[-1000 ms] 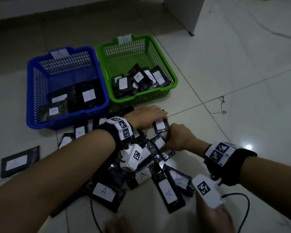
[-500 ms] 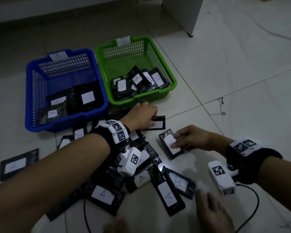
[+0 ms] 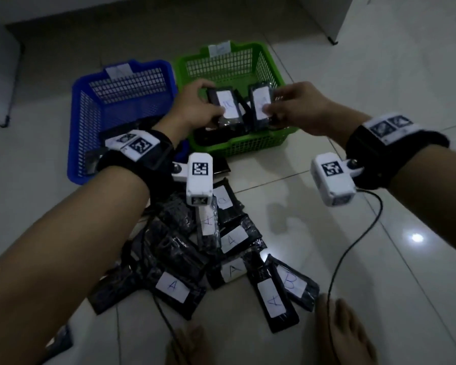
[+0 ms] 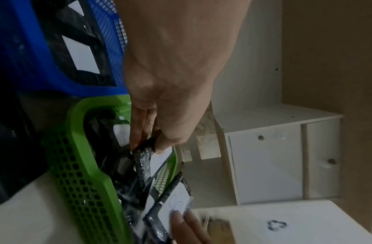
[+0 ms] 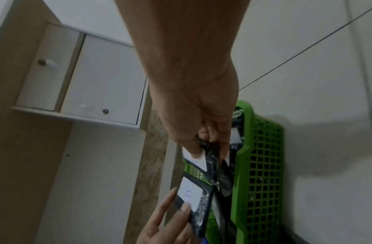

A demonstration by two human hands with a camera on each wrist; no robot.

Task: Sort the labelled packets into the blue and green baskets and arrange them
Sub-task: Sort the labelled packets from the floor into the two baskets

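Both hands, off the floor pile since a moment ago: left hand (image 3: pixel 195 109) grasping one packet (image 3: pixel 225 106), right hand (image 3: pixel 300 109) another (image 3: pixel 259 105), over green basket (image 3: pixel 248 147); drop imminent.

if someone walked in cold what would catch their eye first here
Both hands hang over the green basket, the left hand and right hand each pinching a black packet with a white label. Next to it on the left sits the blue basket. Nearer the person, a heap of black packets lies on the pale tiled floor, several marked A.
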